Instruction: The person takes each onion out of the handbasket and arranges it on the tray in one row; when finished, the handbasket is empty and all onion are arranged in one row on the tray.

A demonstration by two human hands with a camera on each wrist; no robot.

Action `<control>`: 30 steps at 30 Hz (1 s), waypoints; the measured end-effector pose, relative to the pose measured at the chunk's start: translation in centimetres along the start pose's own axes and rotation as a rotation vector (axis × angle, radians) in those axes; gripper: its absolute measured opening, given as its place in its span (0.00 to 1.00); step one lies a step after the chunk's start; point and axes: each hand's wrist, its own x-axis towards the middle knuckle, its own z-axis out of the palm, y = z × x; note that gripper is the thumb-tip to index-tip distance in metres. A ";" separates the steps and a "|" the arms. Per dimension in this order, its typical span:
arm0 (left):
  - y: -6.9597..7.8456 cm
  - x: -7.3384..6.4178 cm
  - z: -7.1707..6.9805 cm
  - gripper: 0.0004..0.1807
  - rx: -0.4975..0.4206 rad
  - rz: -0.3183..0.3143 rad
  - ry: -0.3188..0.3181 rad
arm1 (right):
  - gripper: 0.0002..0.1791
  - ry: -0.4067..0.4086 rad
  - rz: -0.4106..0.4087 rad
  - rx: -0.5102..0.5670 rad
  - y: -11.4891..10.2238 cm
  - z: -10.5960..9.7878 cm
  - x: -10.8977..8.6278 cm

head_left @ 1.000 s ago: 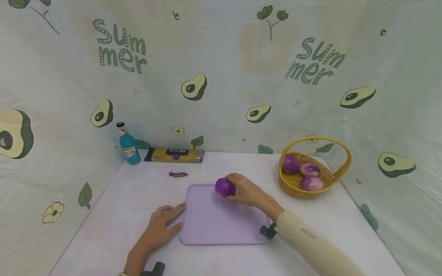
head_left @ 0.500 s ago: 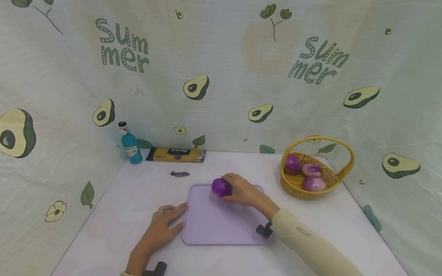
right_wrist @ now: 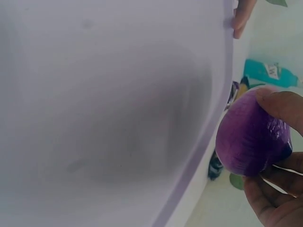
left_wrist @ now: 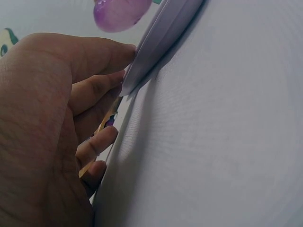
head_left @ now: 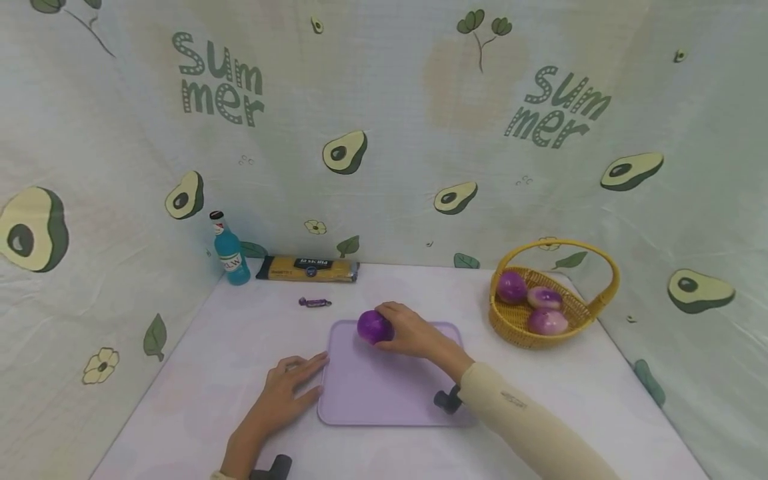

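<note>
My right hand grips a purple onion between thumb and fingers, over the far left part of a lilac tray. In the right wrist view, the onion hangs above the tray with a gap beneath it and a shadow on the tray's surface. My left hand lies at the tray's left edge, fingers loosely extended, with fingertips right at the rim. The left wrist view shows thumb and fingertips of that hand against the tray's raised side.
A yellow wicker basket with a tall handle holds several onions at the right. Along the back stand a blue bottle and a yellow pasta packet. A small purple wrapped candy lies behind the tray.
My right hand has carried the onion a short way left over the tray. The left hand stays at the tray's left edge. The head view has shifted slightly.
</note>
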 end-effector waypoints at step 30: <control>0.0 0.0 -0.1 0.30 0.019 0.019 -0.006 | 0.41 -0.012 -0.044 -0.020 -1.5 2.5 2.7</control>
